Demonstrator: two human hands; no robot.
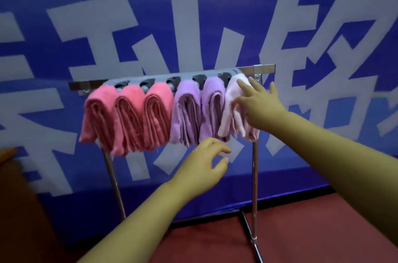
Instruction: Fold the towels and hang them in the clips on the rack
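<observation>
— Pale pink towel (231, 110) hangs at the rack's (261, 68) last clip; my right hand (259, 107) lies flat on it, fingers straight, gripping nothing. Left hand (202, 168) hovers below, loosely curled, empty.

— Finished, then?

— Nearly, I judge; it wants only smoothing. That clip itself is hidden behind cloth.

Six soft, fuzzy cloth towels (163, 114) hang from a shiny chrome metal rack (255, 176) with matt grey plastic clip strip (187, 77).

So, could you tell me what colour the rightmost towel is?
Pale pink folded towel; head view, the only one, shows it.
</observation>
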